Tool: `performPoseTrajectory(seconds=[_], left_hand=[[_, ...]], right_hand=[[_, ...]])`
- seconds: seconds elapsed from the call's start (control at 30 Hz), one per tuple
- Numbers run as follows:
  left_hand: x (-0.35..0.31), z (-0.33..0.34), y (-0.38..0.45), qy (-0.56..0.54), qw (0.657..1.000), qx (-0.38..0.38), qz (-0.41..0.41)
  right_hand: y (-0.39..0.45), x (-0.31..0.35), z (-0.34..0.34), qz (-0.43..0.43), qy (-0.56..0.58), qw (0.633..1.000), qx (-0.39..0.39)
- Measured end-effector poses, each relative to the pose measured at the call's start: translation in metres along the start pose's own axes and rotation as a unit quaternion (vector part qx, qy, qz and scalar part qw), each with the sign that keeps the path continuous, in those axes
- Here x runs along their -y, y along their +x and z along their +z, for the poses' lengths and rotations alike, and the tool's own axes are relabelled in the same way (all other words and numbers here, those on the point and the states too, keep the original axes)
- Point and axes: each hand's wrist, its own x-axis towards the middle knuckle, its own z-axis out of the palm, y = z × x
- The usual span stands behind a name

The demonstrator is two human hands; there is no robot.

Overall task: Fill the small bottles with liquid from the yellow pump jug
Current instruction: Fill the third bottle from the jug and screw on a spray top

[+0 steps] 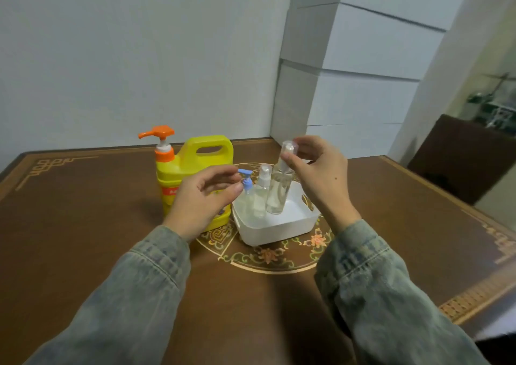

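Soft, even indoor light is seen throughout, slightly dim and cool. Faint shadows are cast on the wooden surface [97, 225] beneath both sleeves. No harsh glare is noted. Straight lines are bowed toward the edges by the wide lens. Fine detail is smeared everywhere, worst in the right background.

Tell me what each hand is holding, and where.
The right hand pinches the tall clear bottle by its cap. The left hand holds nothing.
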Motion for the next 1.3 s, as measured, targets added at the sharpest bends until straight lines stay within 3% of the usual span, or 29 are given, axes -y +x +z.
performPoseTrajectory(seconds=[0.53, 0.93, 1.3], left_hand=[[0.054, 0.039, 0.048, 0.039, 0.999, 0.034, -0.011], [0.072, 0.038, 0.055, 0.027, 0.999, 0.035, -0.021], [0.066, 0.032, 0.046, 0.026, 0.999, 0.042, -0.024]], right_hand=[[0.033, -0.096, 0.053, 0.086, -0.058, 0.994, 0.018], [0.030, -0.106, 0.065, 0.069, -0.048, 0.996, -0.004], [0.025, -0.101, 0.059, 0.089, -0.043, 0.995, 0.027]])
